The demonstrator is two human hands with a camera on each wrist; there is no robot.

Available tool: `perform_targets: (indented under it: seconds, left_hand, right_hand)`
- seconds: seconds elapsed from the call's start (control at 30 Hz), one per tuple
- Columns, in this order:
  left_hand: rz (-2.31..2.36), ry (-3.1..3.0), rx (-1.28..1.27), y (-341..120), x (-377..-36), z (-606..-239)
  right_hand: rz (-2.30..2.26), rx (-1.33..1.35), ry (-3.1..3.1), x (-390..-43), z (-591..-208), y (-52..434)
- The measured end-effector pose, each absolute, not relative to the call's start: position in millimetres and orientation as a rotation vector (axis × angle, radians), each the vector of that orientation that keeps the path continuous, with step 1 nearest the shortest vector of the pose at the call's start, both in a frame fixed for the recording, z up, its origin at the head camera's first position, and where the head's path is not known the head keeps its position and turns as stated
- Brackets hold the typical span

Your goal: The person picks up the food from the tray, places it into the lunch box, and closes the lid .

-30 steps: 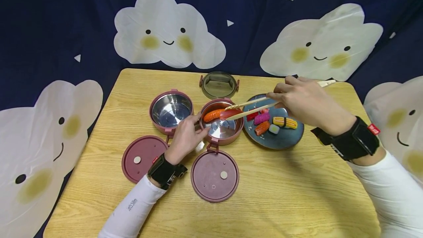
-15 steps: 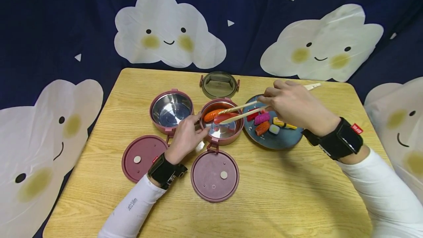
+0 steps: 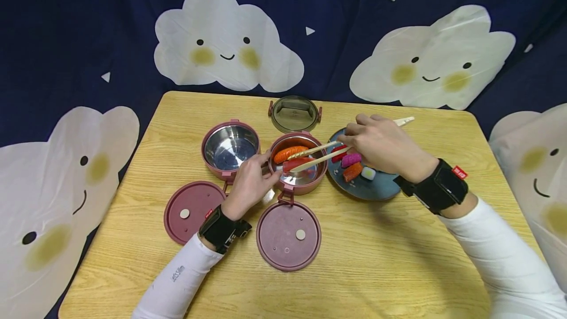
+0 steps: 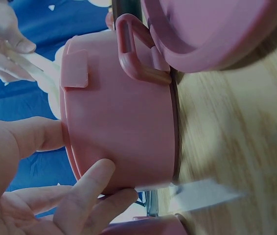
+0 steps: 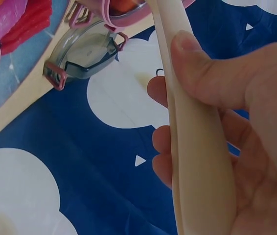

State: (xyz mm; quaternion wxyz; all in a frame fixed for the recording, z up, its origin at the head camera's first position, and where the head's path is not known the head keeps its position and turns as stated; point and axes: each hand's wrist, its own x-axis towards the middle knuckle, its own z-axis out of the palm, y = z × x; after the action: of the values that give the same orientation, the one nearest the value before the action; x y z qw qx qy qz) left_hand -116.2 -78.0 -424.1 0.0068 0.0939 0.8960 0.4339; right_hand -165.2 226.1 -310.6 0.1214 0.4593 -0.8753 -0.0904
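Note:
In the head view my left hand point(image 3: 271, 164) grips the near left side of the middle pink steel-lined bowl point(image 3: 305, 188). In the left wrist view its thumb and fingers point(image 4: 87, 183) press on the bowl's wall point(image 4: 124, 117). My right hand point(image 3: 354, 137) holds wooden chopsticks point(image 3: 319, 160), whose tips reach down into that bowl at a red sushi piece point(image 3: 298, 163). An orange salmon piece point(image 3: 288, 153) lies beside it in the bowl. In the right wrist view, thumb and fingers are wrapped round the chopsticks point(image 5: 192, 147).
A blue plate point(image 3: 376, 188) under my right hand carries a pink piece point(image 3: 351, 159), an orange piece point(image 3: 352, 172) and a small white one point(image 3: 367, 173). An empty pink bowl point(image 3: 230, 146) stands left. Two pink lids point(image 3: 190, 210) point(image 3: 288, 234) lie in front, a grey lid point(image 3: 294, 113) behind.
My right hand moved left and down, lowering the red piece on the chopsticks into the middle bowl beside the orange piece. The left hand stayed on the bowl.

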Motion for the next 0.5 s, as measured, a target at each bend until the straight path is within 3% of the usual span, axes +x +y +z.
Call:
perform_targets:
  seconds: [0.5]
  left_hand:
    - [1.373, 2.792, 0.306, -78.7, -115.9, -423.0]
  right_hand:
    - [-0.208, 1.330, -2.616, -171.4, -320.7, 223.4]
